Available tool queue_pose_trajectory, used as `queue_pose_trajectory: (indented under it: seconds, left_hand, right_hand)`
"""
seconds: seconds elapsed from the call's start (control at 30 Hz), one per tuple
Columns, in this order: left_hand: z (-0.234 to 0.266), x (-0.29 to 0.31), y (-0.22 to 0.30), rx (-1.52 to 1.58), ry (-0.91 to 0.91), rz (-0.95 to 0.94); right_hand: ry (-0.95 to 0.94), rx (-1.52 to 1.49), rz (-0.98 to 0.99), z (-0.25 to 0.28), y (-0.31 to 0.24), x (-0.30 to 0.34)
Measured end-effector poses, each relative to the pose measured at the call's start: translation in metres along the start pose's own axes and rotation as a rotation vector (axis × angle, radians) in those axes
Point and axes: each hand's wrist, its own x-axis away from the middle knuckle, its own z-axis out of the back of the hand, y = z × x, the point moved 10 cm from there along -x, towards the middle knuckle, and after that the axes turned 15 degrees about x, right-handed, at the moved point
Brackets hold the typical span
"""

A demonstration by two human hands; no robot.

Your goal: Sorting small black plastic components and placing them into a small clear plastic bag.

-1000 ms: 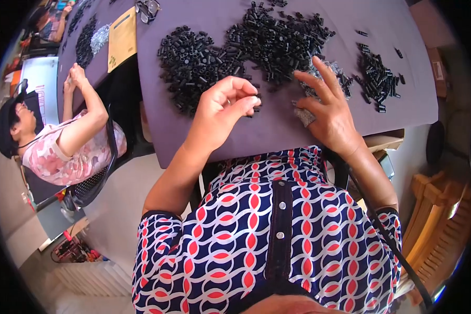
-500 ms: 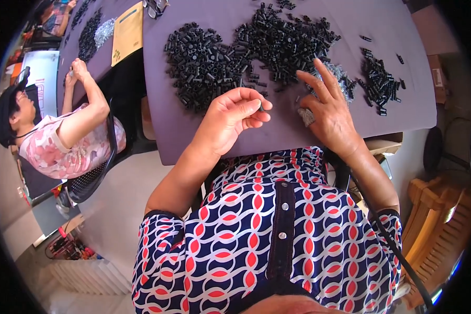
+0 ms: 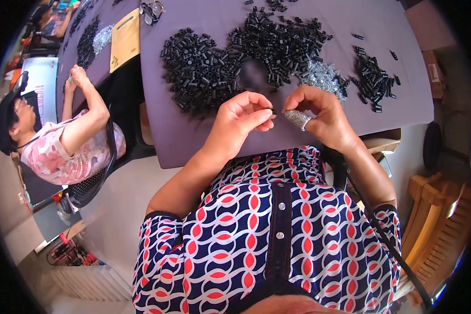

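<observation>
Left hand point(image 3: 242, 118) raised just above the purple table point(image 3: 193, 141), thumb and forefinger pinched shut on a small black tubular part point(image 3: 271, 110), its end turned toward the other hand so the opening faces across. Right hand point(image 3: 319, 116) brought close, fingertips curled and pressed together as if nipping something tiny; too small to tell what, if anything, sits between them. A silvery thimble-like cap point(image 3: 298, 118) worn on one finger of that hand, probably as protection while pressing. Both hands held near together over the table's near edge, close to the body, likely for steadiness and a clear look at the join. Behind them, a large heap of black tubes point(image 3: 235, 52) spread in an arc within easy reach, with a bare gap in the middle. Beside it to the right, a small pile of shiny metal pieces point(image 3: 324, 76), and further right a separate cluster of black parts point(image 3: 374, 73). At the left, another person point(image 3: 63, 136) seated at a neighbouring table, hands raised over their own work.
</observation>
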Motion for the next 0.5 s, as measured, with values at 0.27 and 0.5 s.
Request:
queue_pose_trajectory:
  seconds: [0.27,0.5]
  left_hand:
    - [-0.016,0.006,0.011,-0.239,-0.057,-0.189]
    - [-0.012,0.004,0.018,-0.155,0.009,-0.296]
  right_hand:
    - [0.004,-0.035,0.006,-0.007,0.0,0.002]
    - [0.009,-0.054,0.043,-0.014,0.0,-0.004]
